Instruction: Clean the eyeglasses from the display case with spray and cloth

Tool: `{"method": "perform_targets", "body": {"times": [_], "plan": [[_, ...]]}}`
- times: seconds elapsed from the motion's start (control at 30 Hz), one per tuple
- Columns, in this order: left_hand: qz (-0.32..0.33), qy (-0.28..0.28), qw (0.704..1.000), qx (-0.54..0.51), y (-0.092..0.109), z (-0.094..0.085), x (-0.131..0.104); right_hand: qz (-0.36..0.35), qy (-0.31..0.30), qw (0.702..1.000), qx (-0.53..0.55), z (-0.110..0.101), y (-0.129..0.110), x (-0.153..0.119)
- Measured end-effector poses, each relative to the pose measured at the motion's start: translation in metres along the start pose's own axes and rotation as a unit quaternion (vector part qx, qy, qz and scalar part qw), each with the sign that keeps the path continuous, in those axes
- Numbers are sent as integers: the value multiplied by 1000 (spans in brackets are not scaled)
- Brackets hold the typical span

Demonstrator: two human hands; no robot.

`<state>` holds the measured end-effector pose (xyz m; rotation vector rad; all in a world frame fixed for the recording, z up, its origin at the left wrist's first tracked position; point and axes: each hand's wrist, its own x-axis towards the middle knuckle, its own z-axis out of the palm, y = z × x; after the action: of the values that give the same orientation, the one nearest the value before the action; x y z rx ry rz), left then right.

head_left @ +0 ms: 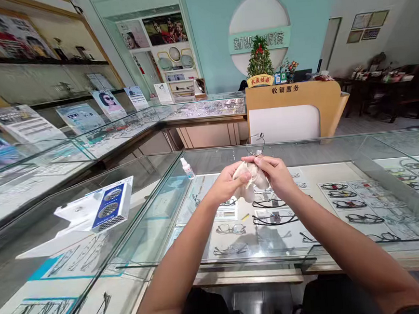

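while a blue-and-white box point(113, 205) rests on the glass at far left, a small white spray bottle point(187, 168) stands near the far edge of the glass counter point(239, 259). next, the left hand point(229, 180) pinches a pale, bunched cloth point(247, 192) between thumb and fingers. the glasses point(255, 145), of which one thin round rim shows clearly, appear at the cloth's upper edge. the right hand point(276, 172) is closed in a pinch at the cloth's other side; whether its fingertips press bare rim or cloth cannot be told. farther right, rows of frames point(349, 204) lie beneath the glass. a likely fault is bending of the slender rim, caused by uneven pressure from two hands; a loose pinch through slippery cloth could also cause a drop. relative to the grip, the visible rim projects above and beyond the fingertips, nearer the right hand.
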<state>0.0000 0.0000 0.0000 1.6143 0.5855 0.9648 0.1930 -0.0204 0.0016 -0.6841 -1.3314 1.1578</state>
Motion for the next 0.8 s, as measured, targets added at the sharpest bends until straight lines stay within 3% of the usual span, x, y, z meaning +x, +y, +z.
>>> {"method": "perform_targets", "body": {"times": [0.27,0.33,0.5,0.57,0.63,0.8], "plan": [[20,128,991,-24,-12,30,2,-11,-16,999,32,7,4,-6],[23,122,992,-25,-11,29,1,-11,-14,1000,22,4,3,-5],[2,25,999,-34,-2,15,-2,47,24,996,68,-5,1,0],[-17,10,999,-42,-1,14,-2,67,36,993,91,-5,2,1],[-27,15,998,-55,-3,17,-2,66,34,993,96,-3,5,1],[-26,87,992,-91,-13,29,2,38,12,996,76,2,9,0]]}}
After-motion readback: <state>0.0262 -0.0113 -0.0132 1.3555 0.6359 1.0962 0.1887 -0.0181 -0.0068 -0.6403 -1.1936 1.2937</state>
